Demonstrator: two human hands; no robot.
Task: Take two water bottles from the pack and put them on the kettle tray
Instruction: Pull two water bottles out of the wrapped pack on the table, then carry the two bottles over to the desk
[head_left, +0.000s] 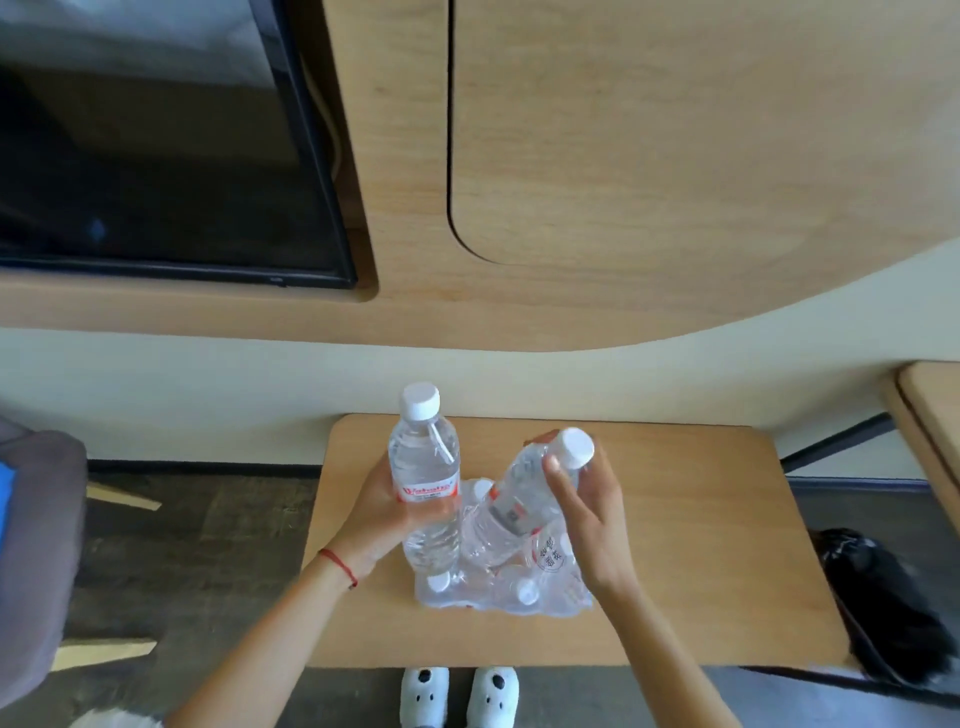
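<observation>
My left hand grips a clear water bottle with a white cap and a red label, held upright above the pack. My right hand holds a second clear bottle near its white cap, tilted to the right, its base still inside the wrap. The pack is torn clear plastic film lying on a low wooden table, with a few more capped bottles in it. No kettle tray is in view.
A black screen hangs on the wooden wall panel at upper left. A grey seat stands at the left, a black bag at the table's right end. White slippers show below the table's near edge.
</observation>
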